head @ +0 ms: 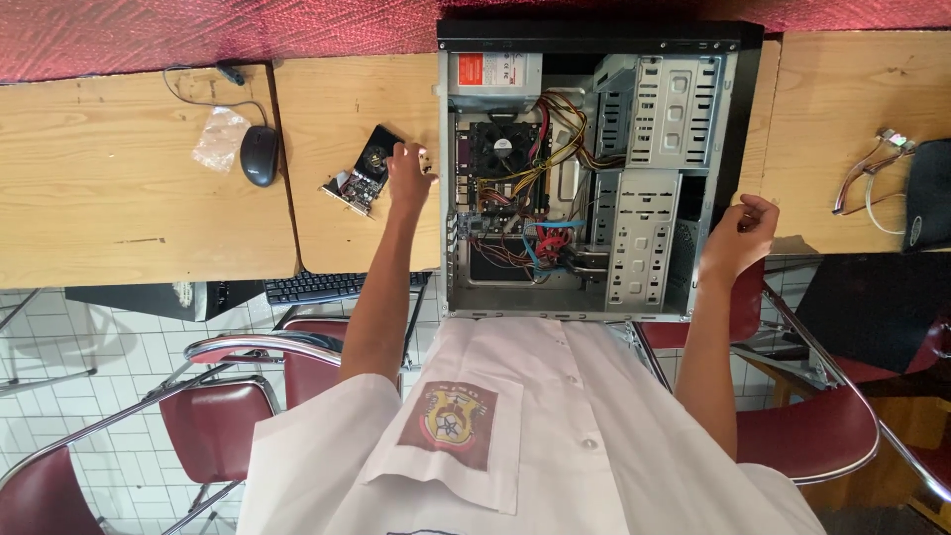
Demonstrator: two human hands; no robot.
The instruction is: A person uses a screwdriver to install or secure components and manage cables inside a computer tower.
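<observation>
An open computer case (693, 69) lies on its side on the wooden desk, showing a fan, drive cages and bundles of coloured wires (515, 178). My left hand (408, 173) rests on the desk at the case's left edge, fingers down next to a black graphics card (365, 168); whether it touches the card I cannot tell. My right hand (741, 230) is curled into a loose fist at the case's right side, near its lower corner, with nothing visible in it.
A black mouse (260, 155) and a clear plastic bag (220, 139) lie on the left desk (99, 178). A keyboard (317, 287) sits on a shelf below. Cables (872, 173) and a dark pouch (931, 193) lie far right. Red chairs (213, 426) stand around me.
</observation>
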